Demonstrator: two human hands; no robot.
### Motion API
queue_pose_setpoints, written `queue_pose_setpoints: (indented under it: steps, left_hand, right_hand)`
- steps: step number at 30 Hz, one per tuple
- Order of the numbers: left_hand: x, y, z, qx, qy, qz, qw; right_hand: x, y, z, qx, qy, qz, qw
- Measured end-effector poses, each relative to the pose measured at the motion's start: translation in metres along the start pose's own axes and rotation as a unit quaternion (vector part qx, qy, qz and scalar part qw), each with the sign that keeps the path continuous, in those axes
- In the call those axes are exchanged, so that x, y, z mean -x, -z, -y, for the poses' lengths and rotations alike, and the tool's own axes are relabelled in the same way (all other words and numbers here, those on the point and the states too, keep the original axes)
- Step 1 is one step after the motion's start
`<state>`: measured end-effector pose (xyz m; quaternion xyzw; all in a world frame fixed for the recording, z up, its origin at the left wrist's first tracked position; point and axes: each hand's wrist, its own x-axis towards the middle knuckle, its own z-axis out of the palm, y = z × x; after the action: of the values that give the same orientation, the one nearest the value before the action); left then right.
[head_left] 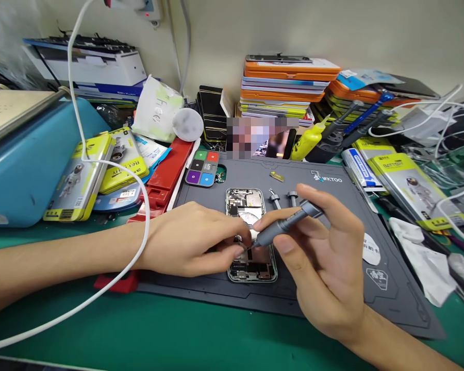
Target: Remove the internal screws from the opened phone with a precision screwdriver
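An opened phone lies on a dark grey repair mat, its inner parts showing. My right hand grips a grey screwdriver, slanted with its tip down to the left over the phone's middle. A forefinger rests on the driver's end cap. From the left, my left hand reaches across the phone, thumb and fingers pinched together close to the driver's tip. Whatever those fingers hold is too small or hidden to name. Behind the phone, two more screwdrivers lie on the mat, partly covered by my right hand.
A colour-blocked screw tray and a small yellowish part are on the mat. Behind stand a propped-up phone, a yellow bottle and stacked boxes. A white cable hangs across my left forearm.
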<state>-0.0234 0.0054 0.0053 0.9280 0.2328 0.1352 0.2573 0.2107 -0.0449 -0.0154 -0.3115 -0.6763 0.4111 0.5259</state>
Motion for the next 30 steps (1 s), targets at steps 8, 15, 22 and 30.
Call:
queue_pose_setpoints:
  steps: [8, 15, 22, 30]
  left_hand:
    - [0.002, -0.003, 0.005, -0.02, -0.023, 0.003, 1.0]
    - [0.002, 0.001, 0.002, 0.021, 0.015, 0.004, 1.0]
    - [0.003, 0.001, 0.002, -0.015, 0.02, -0.007, 1.0]
    - [0.003, 0.0, 0.002, -0.044, 0.015, -0.009, 0.999]
  right_hand:
    - [0.0, -0.001, -0.003, 0.037, 0.043, -0.037, 0.998]
    - [0.01, 0.005, 0.0, 0.079, 0.086, 0.143, 0.983]
    - [0.007, 0.0, -0.006, 0.099, 0.113, 0.179, 0.972]
    - [-0.002, -0.001, 0.0, 0.166, 0.165, 0.206, 0.95]
